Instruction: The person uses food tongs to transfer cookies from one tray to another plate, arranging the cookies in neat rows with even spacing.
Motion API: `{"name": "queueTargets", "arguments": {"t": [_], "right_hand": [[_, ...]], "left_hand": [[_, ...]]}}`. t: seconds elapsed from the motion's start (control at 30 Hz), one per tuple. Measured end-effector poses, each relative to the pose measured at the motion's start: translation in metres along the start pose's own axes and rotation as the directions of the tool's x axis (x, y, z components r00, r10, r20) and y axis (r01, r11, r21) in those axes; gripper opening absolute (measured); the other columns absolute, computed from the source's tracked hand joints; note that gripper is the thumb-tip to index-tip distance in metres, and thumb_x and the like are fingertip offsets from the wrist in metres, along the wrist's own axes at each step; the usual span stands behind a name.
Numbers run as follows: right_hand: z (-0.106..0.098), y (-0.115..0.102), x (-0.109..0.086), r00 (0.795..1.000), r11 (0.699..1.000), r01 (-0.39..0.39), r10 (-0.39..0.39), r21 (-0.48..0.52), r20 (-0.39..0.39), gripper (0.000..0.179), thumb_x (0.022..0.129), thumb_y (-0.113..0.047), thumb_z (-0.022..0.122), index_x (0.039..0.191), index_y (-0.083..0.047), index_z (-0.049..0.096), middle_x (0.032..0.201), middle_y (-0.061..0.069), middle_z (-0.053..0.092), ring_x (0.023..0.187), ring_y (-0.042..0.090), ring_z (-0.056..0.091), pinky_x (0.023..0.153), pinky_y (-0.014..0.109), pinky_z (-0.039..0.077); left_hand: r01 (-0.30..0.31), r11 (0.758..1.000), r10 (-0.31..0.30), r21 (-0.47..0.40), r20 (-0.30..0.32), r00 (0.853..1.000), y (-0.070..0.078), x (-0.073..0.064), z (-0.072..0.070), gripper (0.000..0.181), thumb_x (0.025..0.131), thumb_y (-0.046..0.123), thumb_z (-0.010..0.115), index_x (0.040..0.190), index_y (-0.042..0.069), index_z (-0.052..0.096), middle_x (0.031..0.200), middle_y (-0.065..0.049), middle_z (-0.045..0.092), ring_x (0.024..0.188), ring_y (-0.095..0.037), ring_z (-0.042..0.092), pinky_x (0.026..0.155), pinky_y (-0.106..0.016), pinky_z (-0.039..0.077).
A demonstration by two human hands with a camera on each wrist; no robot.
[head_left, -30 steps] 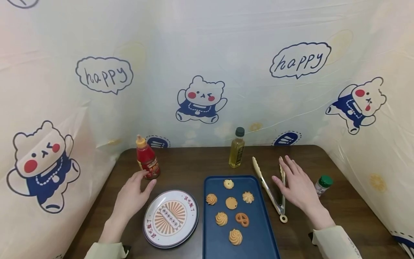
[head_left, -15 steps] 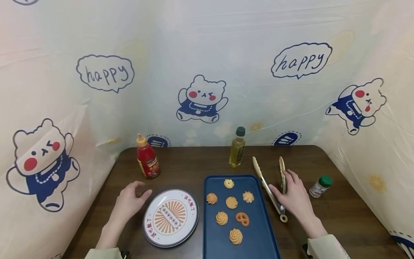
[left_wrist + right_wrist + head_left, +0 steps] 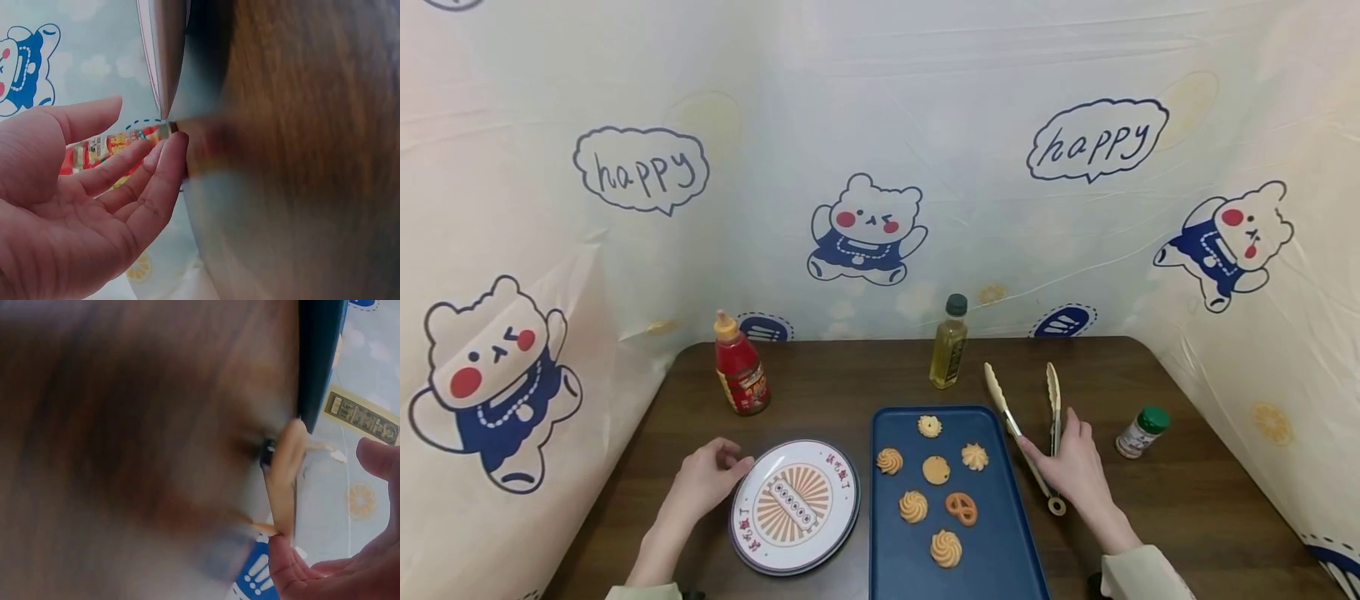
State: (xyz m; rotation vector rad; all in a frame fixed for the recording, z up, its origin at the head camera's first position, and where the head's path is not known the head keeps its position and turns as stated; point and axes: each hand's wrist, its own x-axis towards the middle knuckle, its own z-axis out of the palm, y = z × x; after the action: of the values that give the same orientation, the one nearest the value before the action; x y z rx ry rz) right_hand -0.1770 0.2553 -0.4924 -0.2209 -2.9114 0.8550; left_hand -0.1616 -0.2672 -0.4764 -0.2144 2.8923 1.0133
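Note:
My left hand (image 3: 700,483) hovers beside a stack of white patterned plates (image 3: 793,504), its thumb right at the left rim in the head view. In the left wrist view the fingers of that hand (image 3: 119,181) are loosely bent, with a gap between them and the plate edge (image 3: 164,59). My right hand (image 3: 1078,471) spreads over a pair of tongs (image 3: 1055,392) with pale tips, which lie spread on the table. Its thumb overlaps the left arm of the tongs in the head view. In the right wrist view the fingertips meet the tongs (image 3: 284,506) while the thumb stands apart.
A dark blue tray (image 3: 902,575) with several cookies and a pretzel lies between the plates and tongs. A red sauce bottle (image 3: 741,375) stands at the back left, an oil bottle (image 3: 949,350) behind the tray. A green-capped jar (image 3: 1141,433) stands at right.
My right hand has come down and back toward the near part of the tongs. My left hand has drawn back from the sauce bottle to the plates' left side.

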Motion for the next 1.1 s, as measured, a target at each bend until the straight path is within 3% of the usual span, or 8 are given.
{"name": "queueTargets", "arguments": {"t": [0.23,0.67,1.1], "right_hand": [[0.008,0.001,0.004,0.999,1.000,-0.028,0.028,0.006,0.036,0.113,0.088,-0.057,0.067,0.147,0.021,0.011,0.136,0.046,0.027,0.119,0.061,0.041,0.097,0.066,0.037],[0.012,-0.003,0.009,0.995,0.998,-0.057,0.057,-0.004,0.076,0.118,0.086,-0.056,0.070,0.146,0.022,0.005,0.133,0.049,0.025,0.110,0.064,0.046,0.090,0.066,0.042],[0.016,-0.003,0.011,0.995,0.998,-0.061,0.061,-0.001,0.081,0.111,0.088,-0.049,0.071,0.143,0.024,0.007,0.130,0.050,0.030,0.105,0.066,0.047,0.087,0.067,0.041]], "left_hand": [[0.008,1.000,-0.007,-0.025,0.040,0.999,0.000,-0.004,0.006,0.037,0.091,0.020,0.070,0.112,-0.009,0.061,0.088,-0.010,0.064,0.079,-0.024,0.058,0.070,-0.041,0.049],[-0.015,1.000,0.016,-0.025,0.019,1.000,0.005,-0.007,0.013,0.017,0.087,0.006,0.068,0.100,-0.005,0.066,0.083,-0.007,0.061,0.077,-0.023,0.056,0.067,-0.038,0.044],[0.003,0.999,-0.001,-0.050,0.035,0.999,0.002,-0.006,0.015,0.022,0.083,0.008,0.073,0.100,-0.004,0.066,0.085,-0.008,0.061,0.078,-0.023,0.057,0.068,-0.037,0.045]]}}
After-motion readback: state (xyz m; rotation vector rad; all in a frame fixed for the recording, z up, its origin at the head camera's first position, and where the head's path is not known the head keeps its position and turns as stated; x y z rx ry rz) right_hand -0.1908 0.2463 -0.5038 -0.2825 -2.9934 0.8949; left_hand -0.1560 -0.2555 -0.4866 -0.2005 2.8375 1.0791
